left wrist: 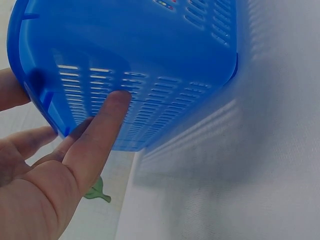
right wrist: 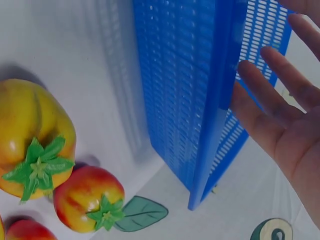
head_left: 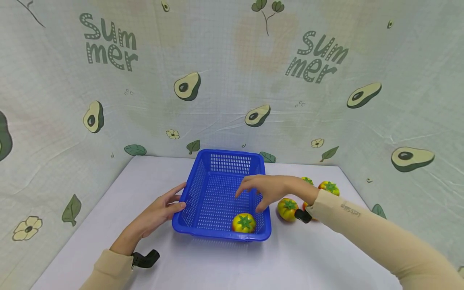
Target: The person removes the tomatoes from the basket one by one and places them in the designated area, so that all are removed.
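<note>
A blue plastic basket (head_left: 221, 235) with slotted walls stands on the table, and one yellow-green tomato (head_left: 244, 223) with a green star-shaped top lies in its near right corner. At the basket's left side is my left hand (head_left: 159, 211), thumb at the rim and fairly straight fingers (left wrist: 107, 120) against the outer wall. My right hand (head_left: 262, 188) hovers over the basket's right rim, fingers spread and slightly bent, holding nothing. Right of the basket lies another yellow tomato (head_left: 288, 209). A smaller red-yellow tomato (right wrist: 90, 198) shows beside it in the right wrist view.
Farther right, a red-yellow tomato (head_left: 329, 187) lies behind the right forearm, which partly hides others. The white table (head_left: 152, 173) ends at an avocado-printed cloth (head_left: 217, 80) hanging behind and at both sides. Each wrist wears a black strap (head_left: 145, 258).
</note>
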Demonstrator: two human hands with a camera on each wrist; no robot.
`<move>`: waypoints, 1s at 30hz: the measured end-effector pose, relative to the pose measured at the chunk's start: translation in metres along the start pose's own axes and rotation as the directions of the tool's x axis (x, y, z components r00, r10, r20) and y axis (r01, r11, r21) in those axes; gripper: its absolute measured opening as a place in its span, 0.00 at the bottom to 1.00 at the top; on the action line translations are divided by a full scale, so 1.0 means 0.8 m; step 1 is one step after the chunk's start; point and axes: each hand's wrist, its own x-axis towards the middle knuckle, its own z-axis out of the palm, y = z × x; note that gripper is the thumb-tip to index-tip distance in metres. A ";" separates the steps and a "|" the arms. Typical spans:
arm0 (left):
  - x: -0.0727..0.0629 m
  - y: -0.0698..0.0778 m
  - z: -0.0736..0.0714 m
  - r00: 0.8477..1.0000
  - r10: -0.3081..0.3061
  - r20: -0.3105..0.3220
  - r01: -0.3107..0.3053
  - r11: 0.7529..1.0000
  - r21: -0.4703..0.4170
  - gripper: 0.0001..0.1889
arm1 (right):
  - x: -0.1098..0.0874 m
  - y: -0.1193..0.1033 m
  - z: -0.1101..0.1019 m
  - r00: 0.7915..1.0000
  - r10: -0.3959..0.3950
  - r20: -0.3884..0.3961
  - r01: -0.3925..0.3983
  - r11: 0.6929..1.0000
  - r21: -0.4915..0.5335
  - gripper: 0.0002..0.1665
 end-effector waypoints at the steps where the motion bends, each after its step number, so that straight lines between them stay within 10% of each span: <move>1: 0.000 0.000 0.000 1.000 0.000 0.000 0.000 1.000 -0.002 0.41 | 0.002 0.000 0.001 1.000 -0.004 0.006 0.004 1.000 0.001 0.38; 30: -0.001 0.001 0.000 1.000 -0.013 -0.003 0.013 1.000 0.001 0.42 | 0.035 -0.009 0.040 0.991 0.007 0.137 -0.005 1.000 -0.015 0.37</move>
